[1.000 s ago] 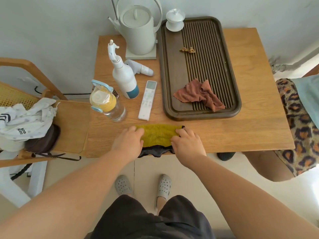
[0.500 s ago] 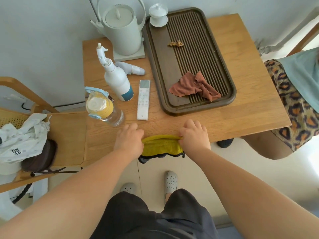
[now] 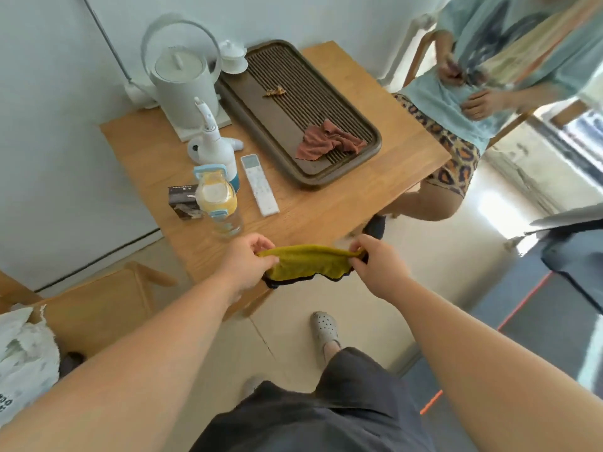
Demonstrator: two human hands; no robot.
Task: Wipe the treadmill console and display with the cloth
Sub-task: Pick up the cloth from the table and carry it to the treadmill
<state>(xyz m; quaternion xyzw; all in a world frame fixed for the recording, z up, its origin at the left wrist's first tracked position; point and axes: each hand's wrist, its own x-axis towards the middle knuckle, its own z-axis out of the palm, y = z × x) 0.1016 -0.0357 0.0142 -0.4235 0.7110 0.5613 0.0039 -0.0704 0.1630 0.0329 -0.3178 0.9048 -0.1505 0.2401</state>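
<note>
Head view, fuzzy yellow cloth sagging, left hand and right hand fingers pinching its ends.

no legible text, small dark box print blurred

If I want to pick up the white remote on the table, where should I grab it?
Grab the white remote across its long narrow sides, near the middle, coming straight down from above. It lies flat between the water bottle and the tray, with a little bare table on both sides for fingers.
</note>
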